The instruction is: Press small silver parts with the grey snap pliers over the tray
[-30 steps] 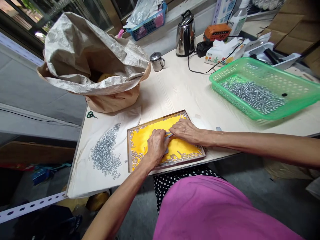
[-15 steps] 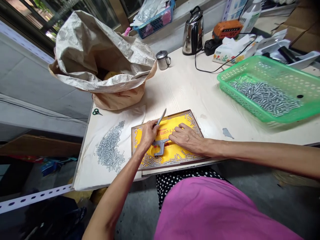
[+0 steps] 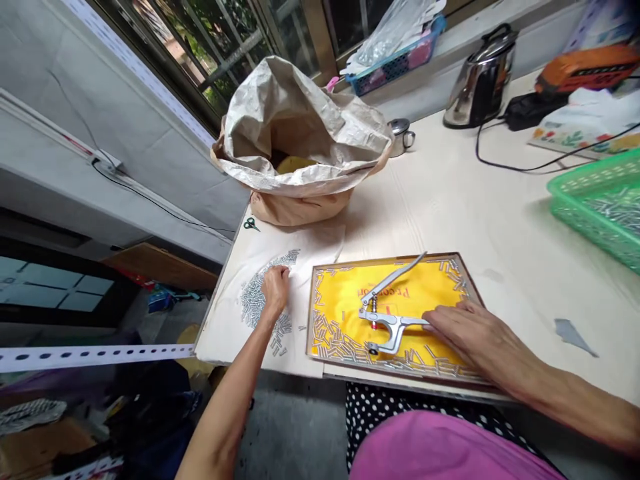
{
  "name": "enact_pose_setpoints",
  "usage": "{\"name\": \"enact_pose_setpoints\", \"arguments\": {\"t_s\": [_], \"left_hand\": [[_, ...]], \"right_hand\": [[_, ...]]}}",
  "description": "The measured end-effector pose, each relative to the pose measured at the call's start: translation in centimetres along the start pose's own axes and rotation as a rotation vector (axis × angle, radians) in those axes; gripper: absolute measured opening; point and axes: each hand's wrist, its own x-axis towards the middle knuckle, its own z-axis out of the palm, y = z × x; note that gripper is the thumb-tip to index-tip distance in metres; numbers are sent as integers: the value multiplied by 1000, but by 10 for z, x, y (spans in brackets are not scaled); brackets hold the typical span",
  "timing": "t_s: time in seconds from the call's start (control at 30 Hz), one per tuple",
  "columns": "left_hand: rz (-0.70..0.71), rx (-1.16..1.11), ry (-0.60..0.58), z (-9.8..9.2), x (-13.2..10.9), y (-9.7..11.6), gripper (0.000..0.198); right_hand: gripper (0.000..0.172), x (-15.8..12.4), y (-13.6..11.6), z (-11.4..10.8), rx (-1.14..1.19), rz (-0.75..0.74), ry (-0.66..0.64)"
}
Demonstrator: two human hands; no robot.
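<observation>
My right hand grips the lower handle of grey metal hand press pliers, whose upper lever slants up to the right, free of any hand. A red-and-metal spring part shows near the jaw. Beneath the pliers lies a shallow tray with a yellow printed base, small metal pins scattered along its edges. My left hand is closed over a pile of similar metal pins on a white cloth. What its fingers hold, if anything, is hidden.
A large open sack stands behind the pile, near green-handled scissors. A steel mug, a kettle and a tissue box stand farther back. At the right is a green basket of metal pieces; a grey scrap lies nearby.
My left hand has let go of the pliers' upper lever and moved left to the pile of pins. My right hand still holds the lower handle. The view has turned left.
</observation>
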Motion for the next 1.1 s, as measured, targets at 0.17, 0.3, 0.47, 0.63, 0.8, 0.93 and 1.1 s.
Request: {"name": "enact_pose_setpoints", "arguments": {"t_s": [0.17,0.3,0.47,0.63,0.8,0.93,1.1], "left_hand": [[52,209,-96,10,15,-10,27],[210,350,-166,18,23,-8,31],[213,299,-149,13,26,-11,29],[187,-294,-132,-11,-22,23,21],[79,-844,-473,-10,-117,71,27],[-52,-942,-563,7,-156,82,34],[-136,-957,-593,14,-161,77,38]], "right_hand": [[31,-10,4,14,6,80,25],[30,-17,10,23,-28,110,21],[26,-14,9,16,-89,66,-11],[27,2,-4,-1,-282,-105,49],[26,11,-11,-6,-378,-138,53],[25,12,-12,-3,-413,-168,62],[23,11,-10,3,-418,-175,70]]}}
